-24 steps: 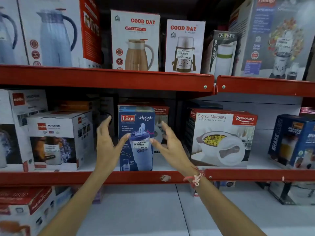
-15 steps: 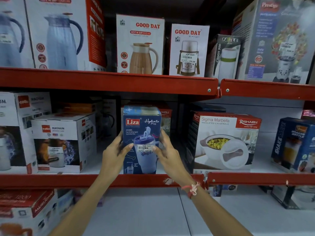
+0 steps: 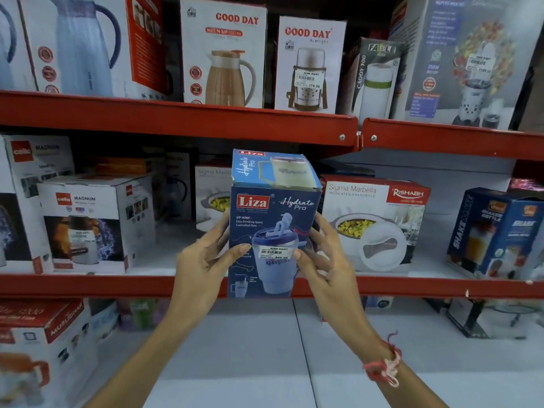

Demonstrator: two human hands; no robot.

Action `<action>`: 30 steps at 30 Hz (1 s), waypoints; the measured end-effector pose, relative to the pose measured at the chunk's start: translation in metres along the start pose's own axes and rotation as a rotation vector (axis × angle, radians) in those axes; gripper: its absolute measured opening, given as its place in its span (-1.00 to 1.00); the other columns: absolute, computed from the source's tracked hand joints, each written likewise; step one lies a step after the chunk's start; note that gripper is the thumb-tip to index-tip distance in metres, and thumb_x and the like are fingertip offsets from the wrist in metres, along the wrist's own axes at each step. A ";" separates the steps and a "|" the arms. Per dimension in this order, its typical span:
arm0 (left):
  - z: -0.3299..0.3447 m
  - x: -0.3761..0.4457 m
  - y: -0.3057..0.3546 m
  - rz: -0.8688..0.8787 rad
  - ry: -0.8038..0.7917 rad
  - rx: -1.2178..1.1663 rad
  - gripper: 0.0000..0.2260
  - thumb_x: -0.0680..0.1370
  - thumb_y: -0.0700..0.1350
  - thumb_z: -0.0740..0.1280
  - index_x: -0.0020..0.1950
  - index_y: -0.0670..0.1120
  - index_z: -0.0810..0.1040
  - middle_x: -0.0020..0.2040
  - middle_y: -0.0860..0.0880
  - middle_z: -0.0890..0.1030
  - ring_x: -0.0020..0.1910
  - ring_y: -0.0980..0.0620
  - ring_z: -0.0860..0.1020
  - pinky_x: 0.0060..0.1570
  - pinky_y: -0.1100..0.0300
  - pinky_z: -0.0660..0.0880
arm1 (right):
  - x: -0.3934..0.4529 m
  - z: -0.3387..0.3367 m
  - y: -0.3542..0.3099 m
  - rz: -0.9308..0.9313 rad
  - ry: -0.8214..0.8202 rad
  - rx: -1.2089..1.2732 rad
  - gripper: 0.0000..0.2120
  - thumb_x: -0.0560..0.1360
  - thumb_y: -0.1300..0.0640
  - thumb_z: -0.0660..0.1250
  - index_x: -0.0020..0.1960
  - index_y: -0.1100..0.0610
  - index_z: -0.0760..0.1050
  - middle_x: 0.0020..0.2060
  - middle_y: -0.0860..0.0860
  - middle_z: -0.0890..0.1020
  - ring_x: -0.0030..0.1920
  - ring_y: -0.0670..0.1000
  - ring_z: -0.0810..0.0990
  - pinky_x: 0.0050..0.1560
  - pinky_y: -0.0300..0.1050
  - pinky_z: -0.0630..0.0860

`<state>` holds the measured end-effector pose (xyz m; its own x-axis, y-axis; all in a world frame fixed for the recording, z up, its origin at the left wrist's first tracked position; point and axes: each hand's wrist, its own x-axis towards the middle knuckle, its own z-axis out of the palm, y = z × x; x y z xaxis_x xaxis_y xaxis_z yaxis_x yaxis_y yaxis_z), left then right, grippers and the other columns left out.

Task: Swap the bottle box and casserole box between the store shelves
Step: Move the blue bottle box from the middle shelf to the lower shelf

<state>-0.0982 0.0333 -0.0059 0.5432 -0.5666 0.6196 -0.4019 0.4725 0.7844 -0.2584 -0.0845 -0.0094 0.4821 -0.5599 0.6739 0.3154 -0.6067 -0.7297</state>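
Note:
The blue Liza bottle box (image 3: 272, 213) is held between both hands in front of the middle shelf's red edge (image 3: 117, 285), tilted so its top face shows. My left hand (image 3: 206, 260) grips its left side and my right hand (image 3: 322, 257) grips its right side. The white and red Sigma Marbella casserole box (image 3: 374, 222) stands on the middle shelf just right of the bottle box. Behind the bottle box a second casserole box (image 3: 212, 195) is partly hidden.
Two Cello Magnum boxes (image 3: 94, 222) stand at the left of the middle shelf and a blue shaker bottle box (image 3: 497, 234) at the right. The upper shelf (image 3: 176, 119) carries Good Day flask boxes (image 3: 223, 54). The lower shelf (image 3: 250, 348) holds boxes at left and right.
Both hands closed on the bottle box, then lifted and drew it off the shelf toward me. The view has moved closer to the shelves.

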 end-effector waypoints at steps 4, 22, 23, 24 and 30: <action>0.023 -0.040 -0.004 -0.051 0.019 -0.030 -0.44 0.38 -0.20 0.44 0.39 -0.06 0.45 0.18 0.06 0.65 0.04 0.27 0.63 -0.18 0.34 0.61 | -0.045 -0.017 0.004 0.039 0.031 0.014 -0.43 0.55 0.12 0.34 0.41 -0.32 0.24 0.34 -0.23 0.52 0.27 -0.14 0.58 0.14 -0.22 0.61; 0.068 -0.166 -0.089 -0.452 0.018 0.123 -0.46 0.37 -0.20 0.49 0.32 0.00 0.49 0.15 0.14 0.61 0.10 0.30 0.60 -0.09 0.29 0.62 | -0.152 -0.078 0.080 0.447 -0.145 -0.061 -0.44 0.50 0.19 0.43 0.27 -0.29 0.26 0.25 -0.37 0.47 0.13 -0.23 0.63 -0.07 -0.36 0.59; 0.068 -0.169 -0.099 -0.468 0.018 0.141 -0.47 0.38 -0.23 0.49 0.32 0.00 0.49 0.16 0.11 0.61 0.07 0.32 0.60 -0.09 0.28 0.63 | -0.157 -0.078 0.090 0.474 -0.166 -0.058 -0.44 0.49 0.19 0.44 0.27 -0.27 0.26 0.25 -0.39 0.46 0.14 -0.26 0.62 -0.05 -0.35 0.60; 0.069 -0.172 -0.108 -0.475 0.016 0.161 -0.48 0.38 -0.25 0.48 0.31 0.00 0.48 0.16 0.08 0.60 0.03 0.34 0.61 -0.11 0.31 0.62 | -0.161 -0.077 0.100 0.500 -0.186 -0.060 -0.43 0.49 0.18 0.45 0.28 -0.26 0.26 0.25 -0.42 0.46 0.15 -0.27 0.61 -0.03 -0.34 0.60; 0.087 -0.168 -0.154 -0.453 -0.019 0.299 -0.52 0.43 -0.32 0.44 0.34 -0.23 0.45 0.19 -0.02 0.54 0.09 0.05 0.58 -0.10 0.47 0.53 | -0.167 -0.064 0.157 0.598 -0.173 -0.078 -0.45 0.49 0.30 0.43 0.17 -0.20 0.23 0.22 -0.31 0.46 0.08 -0.34 0.61 -0.05 -0.42 0.57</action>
<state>-0.1918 -0.0034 -0.2283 0.6984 -0.6823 0.2161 -0.3243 -0.0325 0.9454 -0.3415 -0.1225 -0.2287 0.6840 -0.7198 0.1188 -0.1072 -0.2602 -0.9596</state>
